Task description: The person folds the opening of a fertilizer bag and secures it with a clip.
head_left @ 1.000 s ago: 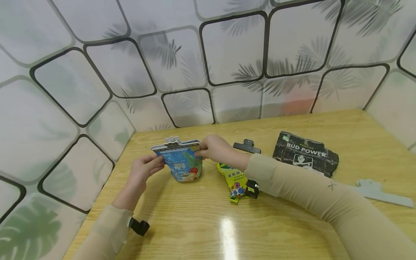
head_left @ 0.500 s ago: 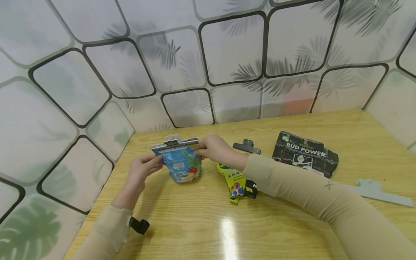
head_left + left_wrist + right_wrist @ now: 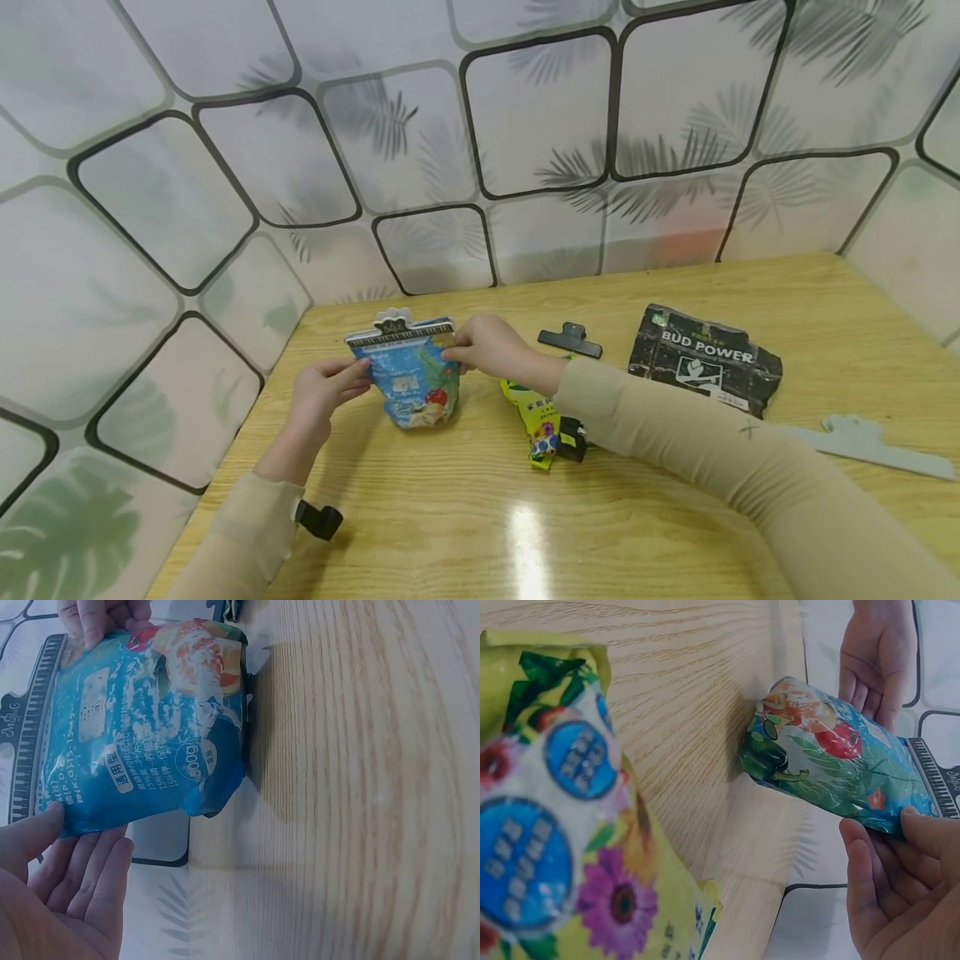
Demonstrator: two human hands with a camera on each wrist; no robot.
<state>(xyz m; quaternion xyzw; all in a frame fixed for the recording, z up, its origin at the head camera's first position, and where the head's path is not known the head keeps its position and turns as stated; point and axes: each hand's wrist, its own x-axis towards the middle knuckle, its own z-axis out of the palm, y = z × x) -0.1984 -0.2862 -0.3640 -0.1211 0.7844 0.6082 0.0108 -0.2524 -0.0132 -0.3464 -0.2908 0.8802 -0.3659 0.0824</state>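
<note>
A blue plastic bag [image 3: 408, 379] printed with vegetables stands upright toward the back left of the table. Across its top sits a long clip [image 3: 399, 330] with a piano-key pattern. My left hand [image 3: 321, 396] pinches the bag's left edge just below the clip, thumb in front and fingers behind. On the opposite edge my right hand [image 3: 491, 348] pinches the bag the same way. In the left wrist view the bag [image 3: 142, 727] shows its printed front, and its bottom is close to the wood. The right wrist view shows the clip [image 3: 934, 776] along the bag's top.
A yellow flowered bag [image 3: 536, 421] lies partly under my right forearm. Behind it is a black clip [image 3: 570, 339]. Farther right lie a black BUD POWER bag [image 3: 705, 357] and a pale grey clip [image 3: 873, 446]. A patterned wall [image 3: 540, 233] stands behind the table.
The blue bag has tilted slightly, so its clip's front shows more, and its bottom has come a little nearer. Both hands moved slightly left with it, keeping their grip.
</note>
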